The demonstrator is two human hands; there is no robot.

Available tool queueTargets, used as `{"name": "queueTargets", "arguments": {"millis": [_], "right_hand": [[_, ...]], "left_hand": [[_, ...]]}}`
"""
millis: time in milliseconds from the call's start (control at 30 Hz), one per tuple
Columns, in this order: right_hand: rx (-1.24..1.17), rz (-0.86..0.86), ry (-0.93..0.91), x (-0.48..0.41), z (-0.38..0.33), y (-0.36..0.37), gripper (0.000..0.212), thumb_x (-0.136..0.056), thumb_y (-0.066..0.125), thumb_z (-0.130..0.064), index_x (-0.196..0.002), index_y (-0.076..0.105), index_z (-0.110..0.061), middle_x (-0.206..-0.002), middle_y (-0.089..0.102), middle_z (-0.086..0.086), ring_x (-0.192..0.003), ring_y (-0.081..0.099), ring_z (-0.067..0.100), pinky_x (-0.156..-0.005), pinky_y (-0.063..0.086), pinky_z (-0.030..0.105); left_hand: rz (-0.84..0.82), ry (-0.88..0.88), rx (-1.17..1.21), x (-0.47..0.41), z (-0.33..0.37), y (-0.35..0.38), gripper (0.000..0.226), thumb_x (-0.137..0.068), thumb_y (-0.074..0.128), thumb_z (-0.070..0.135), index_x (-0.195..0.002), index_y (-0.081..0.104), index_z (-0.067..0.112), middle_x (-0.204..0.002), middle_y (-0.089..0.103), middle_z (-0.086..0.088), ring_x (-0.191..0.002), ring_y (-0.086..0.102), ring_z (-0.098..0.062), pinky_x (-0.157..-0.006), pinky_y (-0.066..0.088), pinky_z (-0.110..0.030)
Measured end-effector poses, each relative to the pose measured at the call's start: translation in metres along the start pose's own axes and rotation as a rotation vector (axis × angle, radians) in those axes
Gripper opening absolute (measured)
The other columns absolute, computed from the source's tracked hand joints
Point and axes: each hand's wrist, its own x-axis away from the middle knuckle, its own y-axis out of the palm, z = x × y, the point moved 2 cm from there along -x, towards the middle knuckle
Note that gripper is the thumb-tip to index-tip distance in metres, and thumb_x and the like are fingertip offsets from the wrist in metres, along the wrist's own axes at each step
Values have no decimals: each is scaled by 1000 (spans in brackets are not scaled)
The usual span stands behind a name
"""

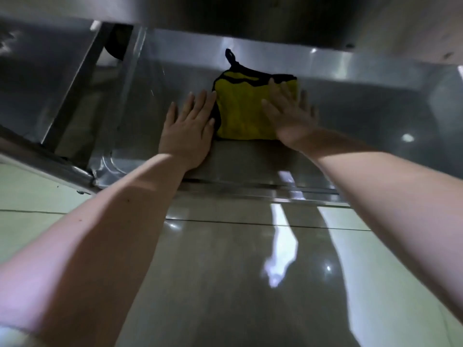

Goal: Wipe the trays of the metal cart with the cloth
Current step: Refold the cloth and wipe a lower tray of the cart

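1. Metal cart (72, 91): steel frame. One upright post stands beyond the left fingertips and off to their left.
2. Lower tray (363, 126): shallow steel pan under both palms. Bare metal runs well out to the right of the right fingertips, and the far wall rises just beyond them.
3. Upper tray (250, 13): only the underside shows, overhanging above the fingers.
4. Floor (225, 271): glossy tile behind the wrists, on the person's side.
5. Cloth (240, 113): yellow with a black edge, folded and lying flat on the lower tray between the two hands.
6. Left hand (188, 131): fingers (191, 101) straight and spread, flat on bare metal and holding nothing. The thumb side touches the cloth's left edge.
7. Right hand (288, 113): fingers (273, 87) straight, pressing down on the cloth's right part. The outer fingers lie past the cloth's edge.
8. Hanging loop (230, 56): black, beyond all the fingertips and toward the far wall.

Handling note (judgement): wiping of the lower tray is in hand.
- Keep the right palm flat so the fold does not bunch.
- Sweep in overlapping passes toward the unwiped right side.
- Work into the corners and along the rim.
- The left hand is best kept as a brace, clear of the cloth's path.
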Motion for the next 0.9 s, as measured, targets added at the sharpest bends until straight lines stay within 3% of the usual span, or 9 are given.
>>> {"name": "queueTargets", "arguments": {"millis": [167,267,333,400,500,600,767,900], "right_hand": [[25,55,138,43,70,17,58,-102,24,-54,-155,2,-43,-165,-1,-10,-150,-7,35,-120,-2,49],[161,171,135,44,66,33,58,-101,19,-56,-155,6,-40,-165,2,-7,-150,-4,36,-120,-3,47],[201,186,126,44,64,35,58,-100,15,-57,-155,5,-40,-165,2,-7,-150,-4,36,-120,-3,48],[223,168,124,44,68,35,59,-100,12,-57,-155,2,-40,-165,-1,-7,-150,-6,35,-121,-4,48],[228,145,119,43,70,34,60,-99,10,-60,-155,-2,-41,-165,-5,-8,-150,-10,34,-120,-7,48],[200,149,107,42,70,36,63,-97,11,-64,-155,-1,-42,-165,-5,-9,-150,-11,33,-120,-8,48],[216,157,95,40,71,35,67,-95,17,-69,-155,1,-43,-165,-4,-9,-150,-11,34,-121,-7,49],[205,179,89,41,70,36,67,-95,20,-68,-155,4,-44,-165,-2,-9,-150,-10,34,-121,-7,49]], "left_hand": [[101,-9,24,3,9,-13,66,-98,11,54,-156,22,24,-162,20,-4,-150,15,-24,-121,-3,-49],[117,134,-65,-14,46,-22,66,-98,16,52,-154,27,20,-161,25,-8,-149,18,-29,-120,1,-51],[-3,142,13,-37,81,-16,58,-101,20,50,-155,22,28,-164,14,-4,-151,7,-27,-120,1,-52],[-146,22,53,-58,113,-5,53,-104,17,49,-155,13,37,-165,1,2,-151,-4,-31,-117,-3,-61],[-269,-78,-143,-69,138,15,55,-102,12,55,-152,-9,47,-163,-18,5,-146,-17,-43,-104,-7,-78],[-203,-110,-146,-67,134,21,56,-96,9,66,-148,-9,55,-162,-20,7,-147,-19,-39,-95,-10,-83],[-146,-133,-170,-79,89,13,68,-85,13,82,-148,-1,59,-164,-14,6,-146,-18,-42,-100,-8,-81],[-150,-143,-205,-75,57,2,69,-86,12,82,-148,-2,58,-164,-11,7,-148,-11,-42,-104,-6,-79]]}}
